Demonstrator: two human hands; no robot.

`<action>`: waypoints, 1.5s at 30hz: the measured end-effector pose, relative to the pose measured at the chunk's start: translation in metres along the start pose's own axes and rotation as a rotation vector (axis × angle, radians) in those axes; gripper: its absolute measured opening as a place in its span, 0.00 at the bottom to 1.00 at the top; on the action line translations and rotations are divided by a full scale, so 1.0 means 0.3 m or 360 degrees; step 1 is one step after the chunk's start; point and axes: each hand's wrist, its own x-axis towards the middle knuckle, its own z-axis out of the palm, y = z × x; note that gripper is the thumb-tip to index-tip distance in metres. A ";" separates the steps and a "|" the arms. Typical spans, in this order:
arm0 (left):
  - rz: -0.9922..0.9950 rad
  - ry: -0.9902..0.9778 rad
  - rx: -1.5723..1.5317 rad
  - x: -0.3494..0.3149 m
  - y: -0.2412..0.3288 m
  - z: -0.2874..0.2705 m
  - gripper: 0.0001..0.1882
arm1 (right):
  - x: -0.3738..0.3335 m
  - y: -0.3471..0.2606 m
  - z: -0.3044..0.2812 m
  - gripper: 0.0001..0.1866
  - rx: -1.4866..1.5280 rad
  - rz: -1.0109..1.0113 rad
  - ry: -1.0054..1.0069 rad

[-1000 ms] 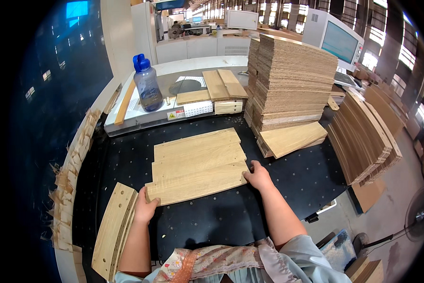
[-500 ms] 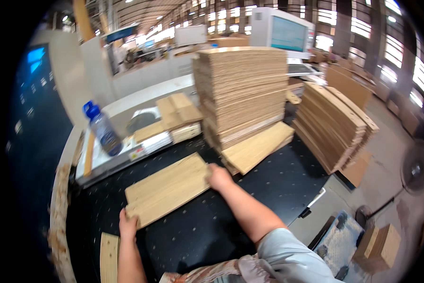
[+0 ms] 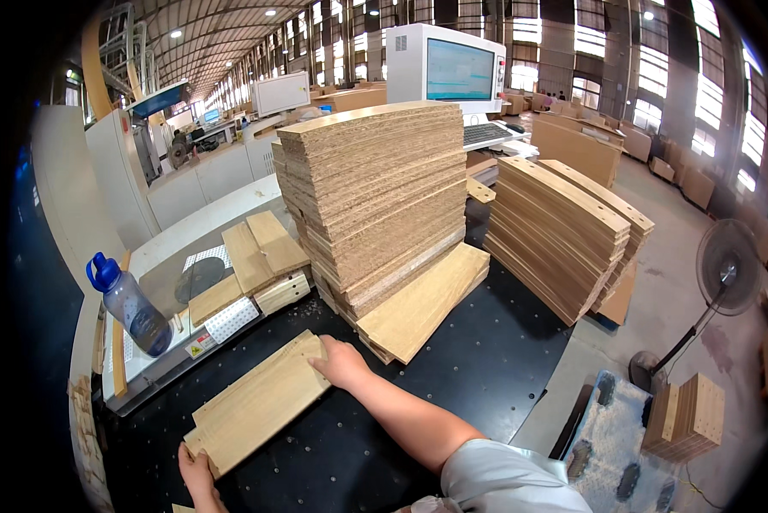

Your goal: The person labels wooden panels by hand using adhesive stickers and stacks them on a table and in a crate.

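Observation:
I hold a pale wood-grain board (image 3: 260, 402) by its two ends, low over the black table (image 3: 375, 436). A second board's edge seems to show along its far side, slightly offset. My left hand (image 3: 197, 474) is closed on the near left end, thumb on top. At the opposite end, my right hand (image 3: 341, 363) grips the corner, its fingertips partly hidden. Just beyond the right hand, a few loose boards (image 3: 422, 308) lie slanted against the foot of a tall stack of boards (image 3: 384, 197).
A blue-capped water bottle (image 3: 136, 312) stands on a white machine ledge at left, beside short wood pieces (image 3: 260, 248). Another board stack (image 3: 555, 239) leans at right, with a computer monitor (image 3: 456, 73) behind. A fan (image 3: 727, 269) and a blue pallet (image 3: 614, 445) occupy the floor.
The view has swung, so the stacks and bottle sit further left in the picture. Both hands still hold the board, now lower and further left in view. The small board by my left forearm has nearly left view.

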 end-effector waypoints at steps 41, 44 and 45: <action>0.0263 -0.0176 -0.0305 -0.101 -0.050 -0.055 0.49 | -0.184 0.092 0.040 0.43 0.1528 0.0271 -0.0002; 0.0463 -0.0228 0.0047 -0.244 -0.010 -0.046 0.36 | -0.324 0.115 -0.060 0.43 0.1442 0.0270 0.0136; 0.0388 -0.0243 0.0064 -0.264 -0.032 -0.055 0.41 | -0.354 0.120 -0.076 0.43 0.1514 0.0290 0.0109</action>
